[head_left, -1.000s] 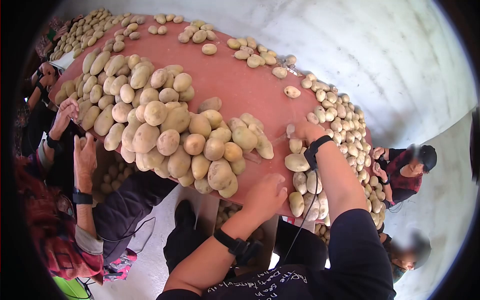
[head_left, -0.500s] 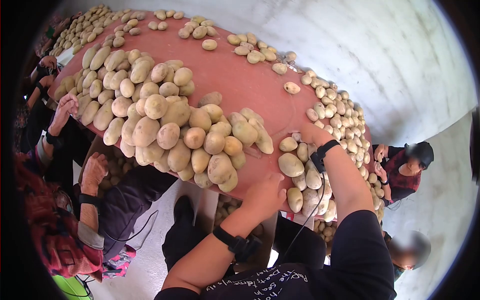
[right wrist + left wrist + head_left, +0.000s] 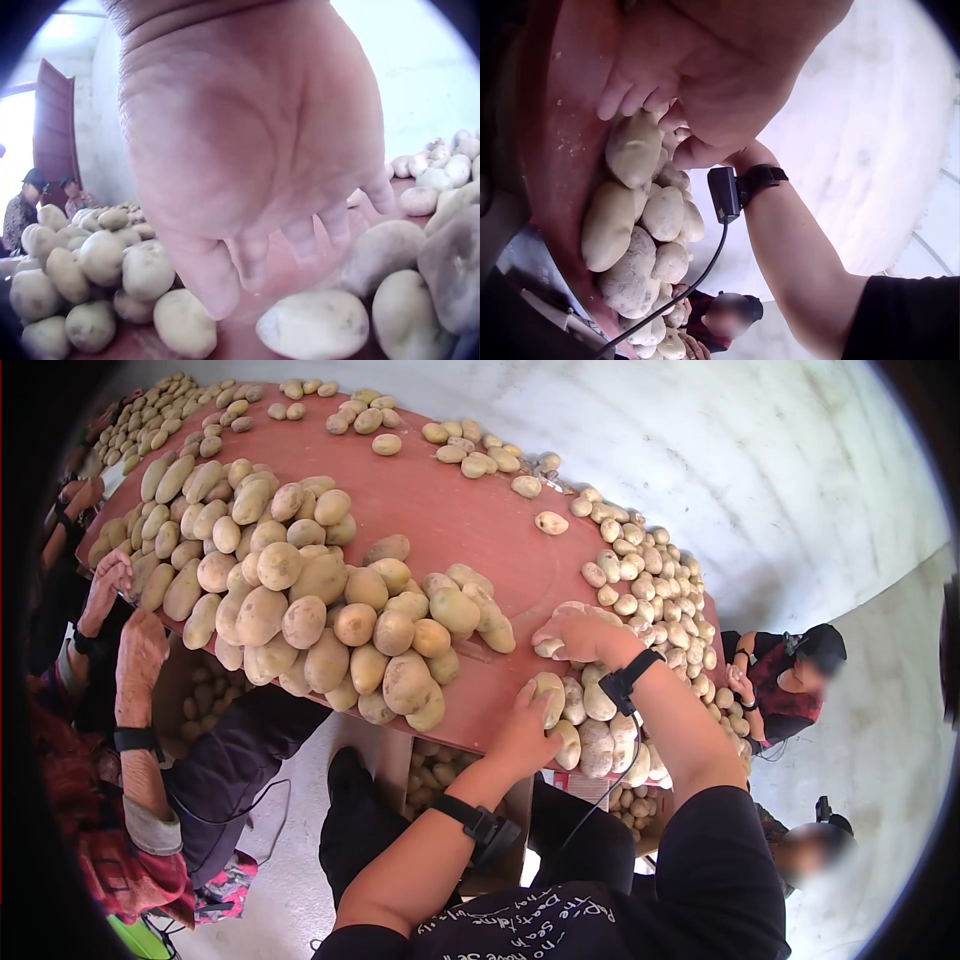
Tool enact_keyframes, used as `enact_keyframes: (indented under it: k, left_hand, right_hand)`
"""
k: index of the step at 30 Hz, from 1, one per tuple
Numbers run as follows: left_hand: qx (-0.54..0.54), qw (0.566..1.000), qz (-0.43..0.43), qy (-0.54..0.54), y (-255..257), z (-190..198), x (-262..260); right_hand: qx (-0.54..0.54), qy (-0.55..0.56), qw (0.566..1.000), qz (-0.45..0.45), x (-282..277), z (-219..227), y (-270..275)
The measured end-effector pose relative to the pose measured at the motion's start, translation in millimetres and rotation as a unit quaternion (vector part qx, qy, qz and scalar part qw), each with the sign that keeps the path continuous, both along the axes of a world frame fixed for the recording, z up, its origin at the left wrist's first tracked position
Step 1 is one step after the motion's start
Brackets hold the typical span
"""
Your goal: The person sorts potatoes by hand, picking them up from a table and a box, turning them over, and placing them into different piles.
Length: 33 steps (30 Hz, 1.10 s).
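Two bare hands are at the near right of the red table (image 3: 470, 530). My left hand (image 3: 522, 732) is against an oblong yellowish potato (image 3: 549, 698), fingers along its far end and thumb on the near side; in the left wrist view its slightly bent fingers meet the top of that potato (image 3: 634, 150). Farther out, my right hand (image 3: 590, 635) reaches over another potato (image 3: 548, 648), palm down. The right wrist view shows its fingers nearly straight and spread, the palm holding nothing, with a pale potato (image 3: 315, 324) just below the fingertips.
A large heap of potatoes (image 3: 325, 610) stands left of my hands, and a long pile (image 3: 660, 585) lines the right edge. Boxes with potatoes (image 3: 432, 770) are below the table. Another person's hands (image 3: 140, 650) are at the left edge; others sit at the right (image 3: 800, 680).
My left hand has moved from bare table to the oblong potato. My right hand has shifted left, with a potato now under its fingers. The head view has moved slightly.
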<state>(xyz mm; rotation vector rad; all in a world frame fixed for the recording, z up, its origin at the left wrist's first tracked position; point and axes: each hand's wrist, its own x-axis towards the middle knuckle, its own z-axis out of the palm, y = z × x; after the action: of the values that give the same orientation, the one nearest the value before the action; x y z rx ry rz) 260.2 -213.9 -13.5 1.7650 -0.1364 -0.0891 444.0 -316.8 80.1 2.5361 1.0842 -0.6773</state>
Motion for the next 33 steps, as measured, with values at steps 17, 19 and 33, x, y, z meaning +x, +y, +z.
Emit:
enact_keyframes:
  k: [17,19,33]
  left_hand:
    - [0.078,0.997,-0.007,0.026,8.4,14.1,-9.0]
    - [0.085,0.996,-0.009,0.030,8.6,14.9,-8.6]
    - [0.059,0.990,0.052,0.118,10.5,24.7,-1.1]
  right_hand:
    - [0.030,0.026,0.998,-0.044,3.7,-32.5,-26.4]
    - [-0.039,0.000,0.998,-0.058,6.9,-39.6,-27.0]
    - [0.030,0.010,0.994,-0.109,-74.2,-12.4,-4.4]
